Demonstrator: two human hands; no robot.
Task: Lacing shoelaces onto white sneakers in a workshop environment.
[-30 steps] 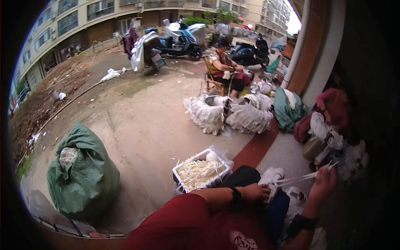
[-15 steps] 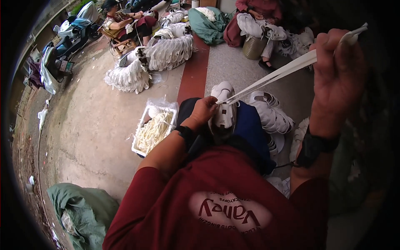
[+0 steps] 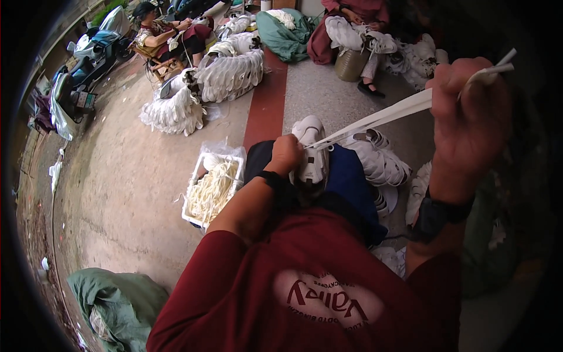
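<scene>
A white sneaker [image 3: 309, 161] rests on my lap between my knees, toe pointing away from me. My left hand [image 3: 287, 154] is closed at its left edge, gripping it near the lacing; the fingertips are partly hidden. From the sneaker's eyelets a white shoelace [image 3: 387, 115] runs taut up to the right, its strands side by side. High on the right, my right hand [image 3: 472, 111] is closed round the lace, and the loose ends stick out past the fingers.
A white basket of cream laces [image 3: 212, 190] stands left of my legs. White sneakers [image 3: 378, 161] are bundled at my right. Beyond lie more bundled shoes [image 3: 229, 76], green sacks [image 3: 284, 35] and two seated people. A green sack [image 3: 117, 302] sits at lower left; scooters [image 3: 97, 53] stand far left.
My left hand has turned into a tighter fist against the sneaker. My right hand, still pulling the lace, has come slightly down and to the left. The whole view has shifted a little.
</scene>
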